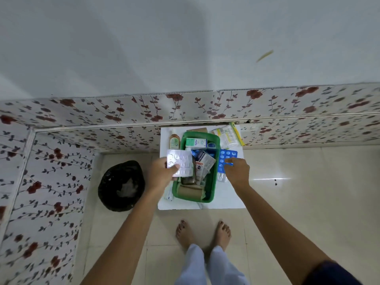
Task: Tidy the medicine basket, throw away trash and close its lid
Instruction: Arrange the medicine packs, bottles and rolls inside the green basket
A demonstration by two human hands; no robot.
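A green medicine basket (215, 177) stands on a small white table (226, 198), filled with medicine boxes (202, 161), a teal-and-white box (196, 143) and a brown bandage roll (190, 193). My left hand (161, 173) holds several silver blister strips (181, 162) over the basket's left edge. My right hand (236, 171) rests its fingertips on a blue blister pack (227, 156) lying on the table just right of the basket. No lid is visible.
A black-lined trash bin (121, 186) stands on the floor left of the table. A brown bottle (174, 140) and a bag of cotton swabs (227, 136) lie at the table's back. Floral walls enclose the corner. My bare feet (203, 235) stand before the table.
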